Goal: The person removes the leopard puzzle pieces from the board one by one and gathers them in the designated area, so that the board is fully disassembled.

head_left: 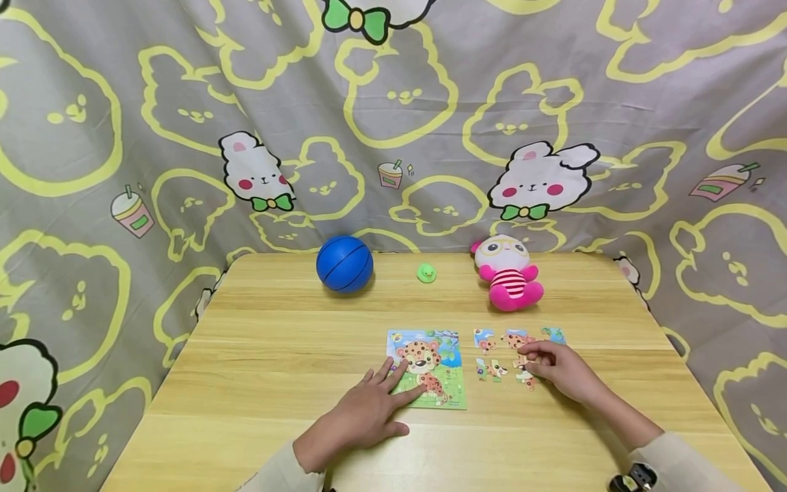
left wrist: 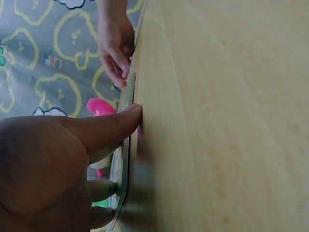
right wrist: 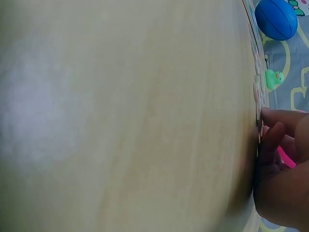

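A square leopard puzzle board (head_left: 453,394) lies on the table. My left hand (head_left: 369,408) rests on its left part with fingers spread; in the left wrist view the thumb (left wrist: 113,126) reaches along the board's near edge. To the right, several loose puzzle pieces (head_left: 495,370) lie in loose rows. My right hand (head_left: 564,371) is over the right-hand pieces, index finger and thumb bent and pinching at a puzzle piece (head_left: 520,359) low on the table. The right wrist view shows these fingertips (right wrist: 268,115) right at the pieces' edge.
Along the back of the wooden table (head_left: 270,355) are a blue ball (head_left: 345,264), a small green duck toy (head_left: 427,272) and a pink-and-white plush toy (head_left: 508,273). A grey patterned curtain (head_left: 399,89) hangs behind and at both sides.
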Demonstrator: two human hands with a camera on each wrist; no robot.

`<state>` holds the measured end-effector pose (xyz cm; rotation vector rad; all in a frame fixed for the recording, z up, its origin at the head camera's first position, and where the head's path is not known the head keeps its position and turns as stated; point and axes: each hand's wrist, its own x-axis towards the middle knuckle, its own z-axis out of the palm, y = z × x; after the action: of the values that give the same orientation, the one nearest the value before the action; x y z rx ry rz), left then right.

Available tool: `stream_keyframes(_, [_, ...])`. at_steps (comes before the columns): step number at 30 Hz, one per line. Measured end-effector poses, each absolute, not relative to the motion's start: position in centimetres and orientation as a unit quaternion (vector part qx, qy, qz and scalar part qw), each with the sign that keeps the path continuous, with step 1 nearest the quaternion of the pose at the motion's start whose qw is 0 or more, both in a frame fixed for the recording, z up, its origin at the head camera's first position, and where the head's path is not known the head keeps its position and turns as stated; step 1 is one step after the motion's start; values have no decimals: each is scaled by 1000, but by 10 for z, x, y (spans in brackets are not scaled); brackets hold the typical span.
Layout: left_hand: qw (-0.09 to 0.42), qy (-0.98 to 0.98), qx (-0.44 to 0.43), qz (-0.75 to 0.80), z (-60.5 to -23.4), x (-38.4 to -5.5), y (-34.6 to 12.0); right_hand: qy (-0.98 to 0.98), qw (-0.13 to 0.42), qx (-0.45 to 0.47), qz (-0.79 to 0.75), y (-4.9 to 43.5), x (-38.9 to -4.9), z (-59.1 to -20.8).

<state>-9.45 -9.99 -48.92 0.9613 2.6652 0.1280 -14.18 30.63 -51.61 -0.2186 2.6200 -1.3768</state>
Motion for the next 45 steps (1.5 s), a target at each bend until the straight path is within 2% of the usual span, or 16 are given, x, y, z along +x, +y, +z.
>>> stream_keyframes(30, [127, 933, 327, 74, -481, -101, -91, 870, 102, -61, -478, 306, -144, -512])
stream_keyframes(45, [149, 916, 367, 61, -483, -97, -72, 856, 116, -80, -497, 279, -146, -499])
